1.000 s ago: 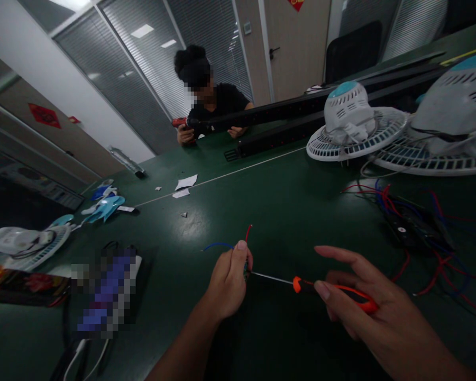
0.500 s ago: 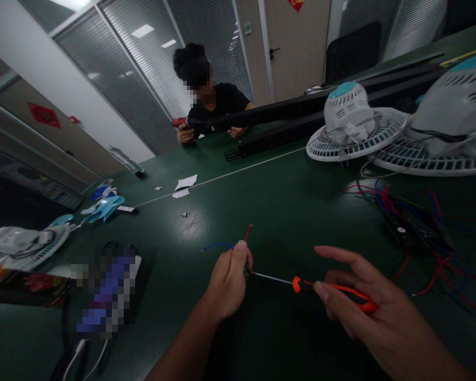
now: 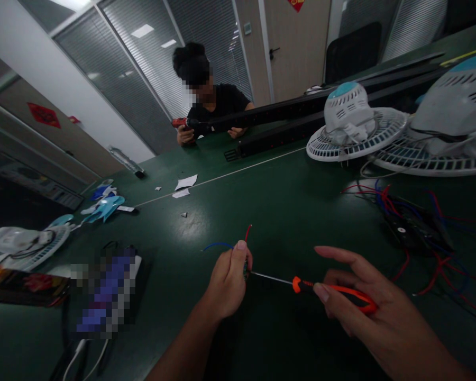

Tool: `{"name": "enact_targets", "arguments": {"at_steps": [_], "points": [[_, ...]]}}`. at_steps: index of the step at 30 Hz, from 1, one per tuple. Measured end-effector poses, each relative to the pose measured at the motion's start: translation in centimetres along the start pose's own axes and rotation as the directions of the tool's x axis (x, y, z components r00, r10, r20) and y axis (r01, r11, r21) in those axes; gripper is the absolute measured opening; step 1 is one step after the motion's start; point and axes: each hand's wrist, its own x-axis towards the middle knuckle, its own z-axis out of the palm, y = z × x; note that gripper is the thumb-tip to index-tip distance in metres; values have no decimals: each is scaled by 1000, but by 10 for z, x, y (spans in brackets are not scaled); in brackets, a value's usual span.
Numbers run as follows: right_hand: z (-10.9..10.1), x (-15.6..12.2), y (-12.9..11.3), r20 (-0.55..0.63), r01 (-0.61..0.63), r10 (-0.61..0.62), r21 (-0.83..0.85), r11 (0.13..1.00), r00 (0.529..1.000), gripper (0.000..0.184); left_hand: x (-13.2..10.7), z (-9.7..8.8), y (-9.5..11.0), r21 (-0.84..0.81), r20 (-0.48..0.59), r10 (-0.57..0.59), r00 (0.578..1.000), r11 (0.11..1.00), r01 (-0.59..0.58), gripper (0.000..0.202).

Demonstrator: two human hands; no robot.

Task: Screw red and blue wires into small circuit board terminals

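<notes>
Orange-handled screwdriver (image 3: pixel 297 284) stays pinched in our right hand (image 3: pixel 373 323), tip meeting the small wired part (image 3: pixel 245 271) that our left hand (image 3: pixel 228 283) encloses in its grip; nothing has shifted.

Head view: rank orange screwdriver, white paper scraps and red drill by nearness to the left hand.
1. orange screwdriver: tip at the wired part in the left hand.
2. white paper scraps: mid-table, beyond the hand.
3. red drill: far side.
</notes>
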Motion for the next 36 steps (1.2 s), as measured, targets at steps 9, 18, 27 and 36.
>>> {"name": "enact_targets", "arguments": {"at_steps": [9,18,27,36], "points": [[0,0,-1,-37,26,-27,-33,999,999,44,-1,0,3,2,-6,3,1000,1000,-3,52],[3,-2,-3,-73,30,-32,-24,999,997,41,0,-1,3,11,-4,9,1000,1000,-9,52],[2,-1,-1,-98,45,-51,-61,997,994,40,-1,-1,1,14,-6,10,1000,1000,-10,51],[-6,3,5,31,84,-81,-90,992,996,42,0,-1,5,34,-16,1,1000,999,-1,52]]}}
